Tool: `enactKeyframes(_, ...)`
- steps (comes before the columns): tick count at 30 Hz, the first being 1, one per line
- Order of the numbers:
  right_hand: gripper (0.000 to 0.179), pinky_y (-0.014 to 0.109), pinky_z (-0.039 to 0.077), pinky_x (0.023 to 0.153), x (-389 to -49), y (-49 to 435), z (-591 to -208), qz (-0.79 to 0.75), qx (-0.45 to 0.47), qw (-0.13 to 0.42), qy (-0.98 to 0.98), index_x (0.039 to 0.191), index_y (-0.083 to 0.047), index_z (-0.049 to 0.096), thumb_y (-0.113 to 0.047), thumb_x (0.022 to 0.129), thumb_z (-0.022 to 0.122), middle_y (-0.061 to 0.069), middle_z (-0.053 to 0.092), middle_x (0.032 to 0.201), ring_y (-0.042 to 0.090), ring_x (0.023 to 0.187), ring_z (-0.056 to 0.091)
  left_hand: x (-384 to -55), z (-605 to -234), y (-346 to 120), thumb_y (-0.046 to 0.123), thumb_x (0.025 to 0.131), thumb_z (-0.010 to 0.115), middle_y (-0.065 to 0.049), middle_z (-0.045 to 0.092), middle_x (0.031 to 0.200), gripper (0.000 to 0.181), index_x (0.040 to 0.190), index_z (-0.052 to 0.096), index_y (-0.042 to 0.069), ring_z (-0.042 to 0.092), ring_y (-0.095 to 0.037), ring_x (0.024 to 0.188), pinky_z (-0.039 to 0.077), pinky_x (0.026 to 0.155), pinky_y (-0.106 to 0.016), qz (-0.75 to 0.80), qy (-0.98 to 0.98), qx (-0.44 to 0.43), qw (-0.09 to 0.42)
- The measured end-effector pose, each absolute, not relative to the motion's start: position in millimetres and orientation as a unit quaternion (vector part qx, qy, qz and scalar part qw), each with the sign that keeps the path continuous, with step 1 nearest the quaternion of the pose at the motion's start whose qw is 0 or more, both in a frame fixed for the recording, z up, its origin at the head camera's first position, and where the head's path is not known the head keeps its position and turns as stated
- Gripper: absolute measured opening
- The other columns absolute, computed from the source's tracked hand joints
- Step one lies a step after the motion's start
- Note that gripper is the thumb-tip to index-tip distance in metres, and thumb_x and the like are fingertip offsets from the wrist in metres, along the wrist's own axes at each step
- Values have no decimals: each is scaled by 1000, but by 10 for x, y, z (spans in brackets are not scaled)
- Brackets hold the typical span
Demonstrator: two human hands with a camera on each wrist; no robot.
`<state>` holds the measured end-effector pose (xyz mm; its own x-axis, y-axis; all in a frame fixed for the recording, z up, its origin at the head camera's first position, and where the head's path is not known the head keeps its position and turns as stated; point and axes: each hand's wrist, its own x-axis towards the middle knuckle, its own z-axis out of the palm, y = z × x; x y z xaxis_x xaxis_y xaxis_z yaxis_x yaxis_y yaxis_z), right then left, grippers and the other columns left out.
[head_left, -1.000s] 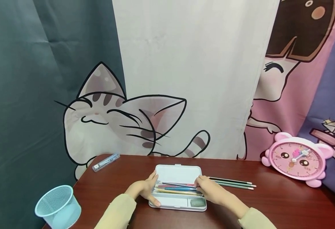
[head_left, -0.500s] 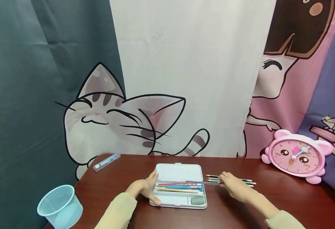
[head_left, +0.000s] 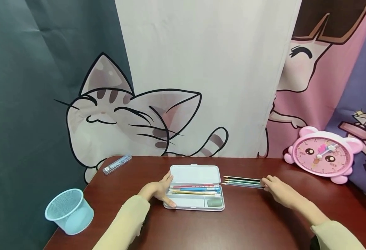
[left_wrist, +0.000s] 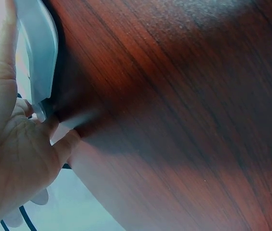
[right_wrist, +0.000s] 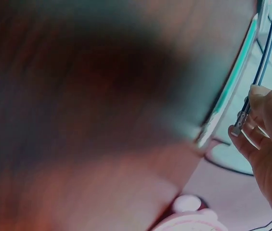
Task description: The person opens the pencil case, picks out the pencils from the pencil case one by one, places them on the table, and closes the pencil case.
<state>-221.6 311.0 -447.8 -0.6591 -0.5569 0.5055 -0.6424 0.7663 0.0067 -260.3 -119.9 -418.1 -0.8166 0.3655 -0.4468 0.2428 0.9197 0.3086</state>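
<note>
An opened white pencil case (head_left: 195, 174) lies on the table in the head view, its lid tipped back. Several pencils (head_left: 192, 189) and a greenish-grey eraser (head_left: 214, 202) lie inside. My left hand (head_left: 158, 191) rests on the case's left side, thumb at the front corner and fingers beside the lid. To the right of the case, my right hand (head_left: 279, 190) pinches a dark blue pencil (right_wrist: 263, 57) near its eraser end, over or beside the table pencils (head_left: 240, 179). A green pencil (right_wrist: 237, 67) lies below it in the right wrist view.
A clear blue-tinted plastic case (head_left: 117, 164) lies at the table's back left. The light blue mesh basket (head_left: 70, 211) stands at the left edge. A pink clock (head_left: 325, 156) is at the far right. Behind the table hangs a printed curtain (head_left: 208, 52).
My right hand has taken the dark blue pencil out of the case and carried it right, to the pencils on the table. The left hand has stayed on the case.
</note>
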Motion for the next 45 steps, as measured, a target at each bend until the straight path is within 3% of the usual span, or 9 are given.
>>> enactKeyframes(4,25,28,43,58,-2250,3194,-4497,88,327,248,-907,79,-14,55,7,70,68,-9,46,72,10,66,47,-2599,-4109,-1204,47,65,77,-16,-4,153,117,145,7,0,9,-29,141,24,111,-42,109,947,163,256)
enactKeyframes(19,32,26,38,56,-2360,3272,-4583,88,311,237,-916,72,-13,51,8,62,73,-9,41,68,9,63,43,-2630,-4090,-1200,47,67,76,-18,-7,153,116,145,4,-2,6,-30,142,22,112,-41,103,942,179,265)
enactKeyframes(32,26,27,41,57,-2368,3248,-4545,117,298,218,-922,73,-8,55,7,63,74,-4,47,68,12,63,46,-2653,-4102,-1193,47,68,75,-17,-9,153,117,145,3,-1,5,-31,141,22,112,-42,109,938,178,275)
enactKeyframes(39,20,32,45,64,-2395,2906,-4384,166,306,200,-916,81,-1,59,1,68,74,2,55,74,17,69,53,-2664,-4100,-1201,48,67,75,-18,-8,153,117,145,4,-2,5,-31,141,22,112,-42,110,939,184,270)
enactKeyframes(45,19,37,48,72,-2415,2388,-4306,226,316,134,-912,90,3,60,-4,76,70,9,60,84,22,78,58,-2654,-4089,-1200,46,68,76,-18,-9,153,116,145,3,-1,5,-31,142,22,112,-42,114,937,180,277)
